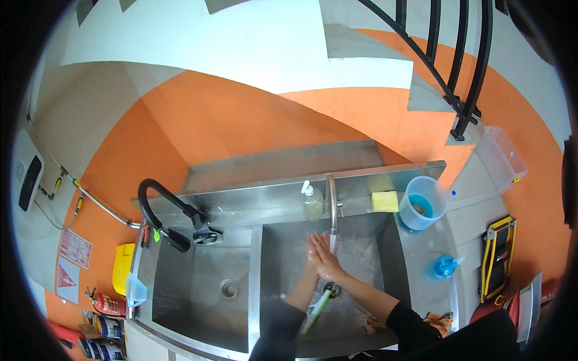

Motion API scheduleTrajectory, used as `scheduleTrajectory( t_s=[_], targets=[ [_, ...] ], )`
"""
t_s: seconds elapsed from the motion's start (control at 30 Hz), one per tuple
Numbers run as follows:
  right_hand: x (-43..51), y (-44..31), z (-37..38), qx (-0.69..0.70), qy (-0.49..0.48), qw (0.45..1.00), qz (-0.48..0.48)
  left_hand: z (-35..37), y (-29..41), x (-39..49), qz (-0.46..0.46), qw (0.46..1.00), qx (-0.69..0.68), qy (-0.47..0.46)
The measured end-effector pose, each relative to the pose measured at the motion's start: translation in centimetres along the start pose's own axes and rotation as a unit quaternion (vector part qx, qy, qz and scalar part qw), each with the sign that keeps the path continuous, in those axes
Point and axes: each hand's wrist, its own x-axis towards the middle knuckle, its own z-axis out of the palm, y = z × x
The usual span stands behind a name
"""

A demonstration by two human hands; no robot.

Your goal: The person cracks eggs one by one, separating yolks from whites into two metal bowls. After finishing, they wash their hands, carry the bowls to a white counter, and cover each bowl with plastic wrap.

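My left hand (311, 253) and my right hand (328, 267) are pressed palm to palm above the right basin (361, 293) of a stainless steel sink. The right hand's fingers are stretched out and it partly covers the left hand. No object shows between them. Water (333, 243) runs from the curved metal faucet (333, 198) just beside my fingers. Below my wrists, a green and white brush-like tool (316, 311) lies on the basin floor, close to the drain (333, 289). My left forearm hides part of it.
A soap pump bottle (312, 201), yellow sponge (384, 201), clear plastic bucket (422, 203) and blue pump bottle (445, 266) stand around the basin. A black faucet (167, 221) arches by the left basin (203, 293). Brown cloth (438, 321) lies at the right corner.
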Motion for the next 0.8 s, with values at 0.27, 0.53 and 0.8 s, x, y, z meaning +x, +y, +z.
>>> scheduleTrajectory(
  t_s=[0.27, 0.53, 0.8],
  targets=[
    [0.5, -2.8, -2.4, -0.146, -0.039, 0.986, -0.075, 0.3, 2.6, -1.0, 0.012, 0.983, -0.126, -0.135],
    [0.7, 1.7, -3.1, 0.067, -0.171, 0.978, -0.096, -0.5, 3.1, -2.0, -0.141, 0.851, -0.353, -0.362],
    [2.2, 2.3, -4.8, 0.083, -0.272, 0.957, -0.062, -2.2, -0.1, 0.0, -0.118, 0.883, -0.336, -0.305]
  ],
)
